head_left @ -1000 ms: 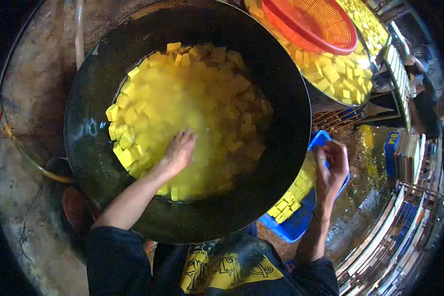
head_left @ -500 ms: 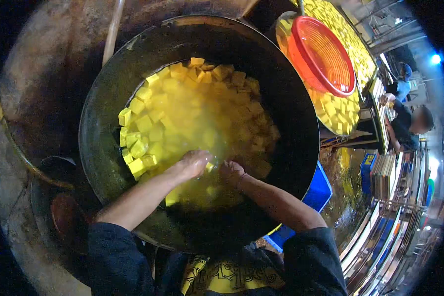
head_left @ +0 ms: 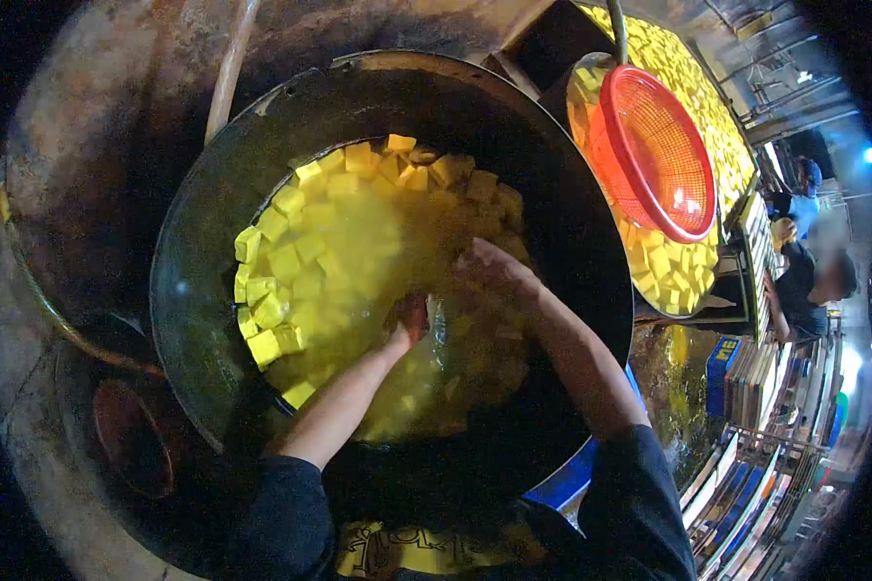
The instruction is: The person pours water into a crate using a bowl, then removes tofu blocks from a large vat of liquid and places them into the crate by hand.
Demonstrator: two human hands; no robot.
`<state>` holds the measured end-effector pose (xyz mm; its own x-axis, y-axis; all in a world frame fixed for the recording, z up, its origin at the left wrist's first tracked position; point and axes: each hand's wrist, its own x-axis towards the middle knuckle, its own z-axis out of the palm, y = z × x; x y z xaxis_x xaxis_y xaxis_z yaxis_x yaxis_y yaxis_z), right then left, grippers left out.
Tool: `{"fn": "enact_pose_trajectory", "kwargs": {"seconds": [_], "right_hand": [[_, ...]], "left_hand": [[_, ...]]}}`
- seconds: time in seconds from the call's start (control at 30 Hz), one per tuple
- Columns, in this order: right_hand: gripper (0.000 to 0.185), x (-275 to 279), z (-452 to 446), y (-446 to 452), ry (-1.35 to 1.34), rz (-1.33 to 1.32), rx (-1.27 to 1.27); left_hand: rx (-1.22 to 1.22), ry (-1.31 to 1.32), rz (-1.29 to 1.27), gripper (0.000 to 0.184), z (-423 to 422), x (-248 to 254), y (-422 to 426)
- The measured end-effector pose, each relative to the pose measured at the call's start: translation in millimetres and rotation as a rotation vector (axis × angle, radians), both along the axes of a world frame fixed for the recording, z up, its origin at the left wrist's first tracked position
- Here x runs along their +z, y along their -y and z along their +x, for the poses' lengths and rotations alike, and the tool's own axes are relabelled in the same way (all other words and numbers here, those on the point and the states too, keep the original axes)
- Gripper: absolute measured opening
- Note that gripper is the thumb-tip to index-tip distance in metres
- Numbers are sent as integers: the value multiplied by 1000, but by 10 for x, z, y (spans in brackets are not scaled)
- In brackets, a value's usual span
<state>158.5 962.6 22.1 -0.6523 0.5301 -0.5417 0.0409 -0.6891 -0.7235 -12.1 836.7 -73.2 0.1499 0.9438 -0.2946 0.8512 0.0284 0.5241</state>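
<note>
A large dark wok holds cloudy yellow liquid and many yellow blocks that look like tofu. The blocks crowd along the left and far sides, several rising above the surface. My left hand dips into the liquid near the middle, its fingers blurred and partly under. Farther forward and to the right, my right hand reaches into the shaded part of the liquid, close to submerged blocks. Its fingertips are hidden, so I cannot see whether either hand holds a block.
At the far right, a red plastic basket rests over a container of yellow blocks. More blocks cover a surface behind it. A wooden pole leans at the wok's far rim. Two people stand at right, beside stacked boards.
My right hand has moved forward and right, away from my left hand. My left hand has shifted slightly right and turned. The wok and basket sit lower in view as the camera tilted.
</note>
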Motion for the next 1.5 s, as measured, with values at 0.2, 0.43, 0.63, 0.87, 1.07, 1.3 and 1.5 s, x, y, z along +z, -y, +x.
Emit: {"fn": "enact_pose_trajectory", "kwargs": {"seconds": [0.2,0.43,0.63,0.87,1.07,1.3,1.5], "right_hand": [[56,-1725,-353,-437,153,117,-220],[58,-646,-273,-311,28,299,141],[59,58,-495,-257,-192,317,194],[45,-4,-995,-117,41,833,137],[62,-224,-1128,-68,642,1224,61],[45,372,-861,-188,870,1059,443],[38,-1019,-330,222,1061,1462,957]], "left_hand": [[-3,216,-17,30,-246,364,-100],[561,1270,-452,35,-898,592,-346],[977,1636,-326,30,-926,420,-464],[1270,1847,-207,26,-644,533,-627],[952,2278,-6,29,-412,626,-631],[1376,2128,-131,44,-411,1031,-584],[1046,2489,37,37,-1039,799,-762]]}}
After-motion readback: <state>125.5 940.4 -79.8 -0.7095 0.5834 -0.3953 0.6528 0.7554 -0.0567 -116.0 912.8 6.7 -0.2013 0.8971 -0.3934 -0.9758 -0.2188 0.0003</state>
